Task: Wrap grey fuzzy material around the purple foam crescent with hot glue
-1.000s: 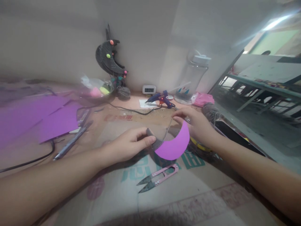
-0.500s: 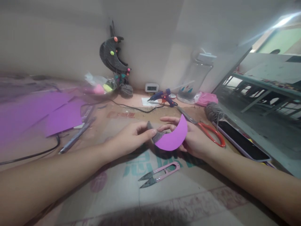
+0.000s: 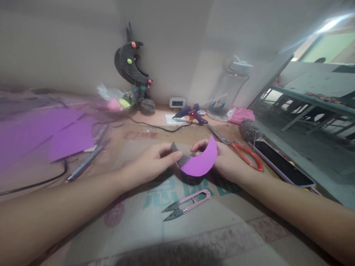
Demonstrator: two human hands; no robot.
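Note:
A purple paper crescent point(image 3: 202, 160) is held up over the cardboard, its left end wrapped in grey yarn point(image 3: 183, 159). My left hand point(image 3: 158, 157) pinches that wrapped tip between thumb and fingers. Behind the crescent's right side is my right hand point(image 3: 226, 159), its fingers curled in near the inner curve; a bit of grey shows at the fingertips, but what they grip is partly hidden. Pink-handled thread snips point(image 3: 191, 203) lie below the hands with their blades apart. Orange-handled scissors point(image 3: 246, 155) rest beside my right wrist.
Purple paper sheets point(image 3: 72, 138) and a pen point(image 3: 84, 162) lie left. At the back are a bowl point(image 3: 116, 111), a yarn-wrapped crescent point(image 3: 127, 62), a glue gun point(image 3: 191, 113), a small clock point(image 3: 177, 102) and a bottle point(image 3: 229, 88). Yarn point(image 3: 251, 131) and a phone point(image 3: 281, 162) lie right.
My right hand's fingers have curled in closer behind the crescent, where before they were more stretched out. My left hand keeps its pinch. The whole view has shifted slightly.

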